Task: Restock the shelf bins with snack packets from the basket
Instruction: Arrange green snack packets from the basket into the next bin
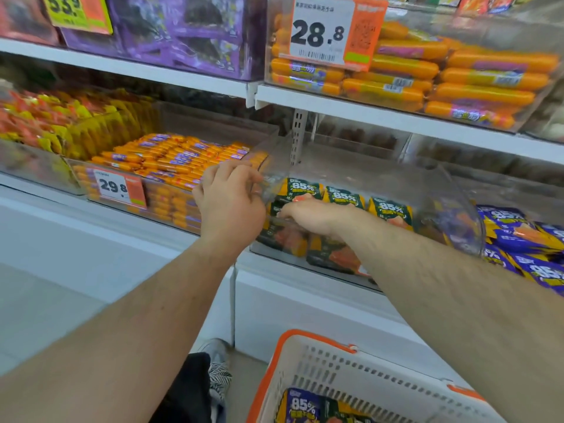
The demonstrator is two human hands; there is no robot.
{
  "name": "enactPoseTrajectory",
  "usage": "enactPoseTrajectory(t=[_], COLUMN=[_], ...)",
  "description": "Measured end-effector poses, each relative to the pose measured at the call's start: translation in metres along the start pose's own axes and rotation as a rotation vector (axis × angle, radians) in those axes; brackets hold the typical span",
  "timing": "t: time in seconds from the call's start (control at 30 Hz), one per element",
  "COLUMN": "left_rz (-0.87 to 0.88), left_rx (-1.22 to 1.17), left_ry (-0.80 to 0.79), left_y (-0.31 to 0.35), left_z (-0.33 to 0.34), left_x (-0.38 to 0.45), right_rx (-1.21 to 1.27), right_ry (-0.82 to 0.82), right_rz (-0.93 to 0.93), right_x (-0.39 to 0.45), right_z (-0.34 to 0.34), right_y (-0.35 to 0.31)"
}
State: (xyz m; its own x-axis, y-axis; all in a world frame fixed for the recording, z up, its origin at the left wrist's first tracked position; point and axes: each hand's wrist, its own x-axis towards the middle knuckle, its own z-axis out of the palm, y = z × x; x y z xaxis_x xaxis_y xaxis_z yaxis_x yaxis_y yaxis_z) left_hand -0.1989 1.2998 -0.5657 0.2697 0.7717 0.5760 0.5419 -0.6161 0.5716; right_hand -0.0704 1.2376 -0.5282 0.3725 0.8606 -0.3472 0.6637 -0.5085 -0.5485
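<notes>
Snack packets (344, 197) in green wrappers inside clear bin (457, 190), right hand (308, 215) reaching in, grip unclear, left hand (230, 196) curled over bin corner, basket (308, 355) below holding more packets

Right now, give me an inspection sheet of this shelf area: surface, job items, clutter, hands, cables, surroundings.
Surface: white shelf tiers carrying clear bins.
Job's things: green packets in the clear bin; basket below holds at least one more packet.
Clutter: nothing seen.
Hands: left hand grips the bin's left corner; right hand reaches into the bin among the packets, fingers hidden.
Cables: nothing seen.
Surroundings: orange sausage sticks to the left, blue packets to the right, price tag above.
</notes>
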Motion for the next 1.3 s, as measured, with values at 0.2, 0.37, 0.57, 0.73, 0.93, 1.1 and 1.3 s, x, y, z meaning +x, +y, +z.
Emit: enactPoseTrajectory(t=[0.2, 0.37, 0.57, 0.73, 0.93, 1.1, 1.3], left_rz=[0.172, 0.097, 0.128, 0.3, 0.521, 0.528, 0.48], left_rx=[-0.126, -0.283, -0.234, -0.079, 0.271, 0.43, 0.471], left_ry=[0.04, -0.257, -0.664, -1.101, -1.494, -1.603, -1.593], left_y=[0.006, 0.043, 0.066, 0.082, 0.083, 0.087, 0.086], left_z=[0.006, 0.001, 0.006, 0.03, 0.079, 0.097, 0.101], left_x=[-0.005, -0.026, -0.045, -0.081, -0.125, -0.131, -0.126], right_rx=[-0.083, -0.512, -0.507, -0.322, -0.356, -0.217, 0.013], right_ry=[0.028, 0.359, 1.019, 0.92, 0.062, -0.177, -0.141], right_rz=[-0.014, -0.269, -0.724, -0.791, -0.028, 0.259, 0.398], right_x=[-0.01, -0.007, -0.043, -0.071, -0.074, -0.066, -0.052], right_z=[0.001, 0.006, 0.04, 0.09, 0.174, 0.241, 0.289], right_y=[-0.003, 0.017, 0.101, 0.192, 0.299, 0.341, 0.331])
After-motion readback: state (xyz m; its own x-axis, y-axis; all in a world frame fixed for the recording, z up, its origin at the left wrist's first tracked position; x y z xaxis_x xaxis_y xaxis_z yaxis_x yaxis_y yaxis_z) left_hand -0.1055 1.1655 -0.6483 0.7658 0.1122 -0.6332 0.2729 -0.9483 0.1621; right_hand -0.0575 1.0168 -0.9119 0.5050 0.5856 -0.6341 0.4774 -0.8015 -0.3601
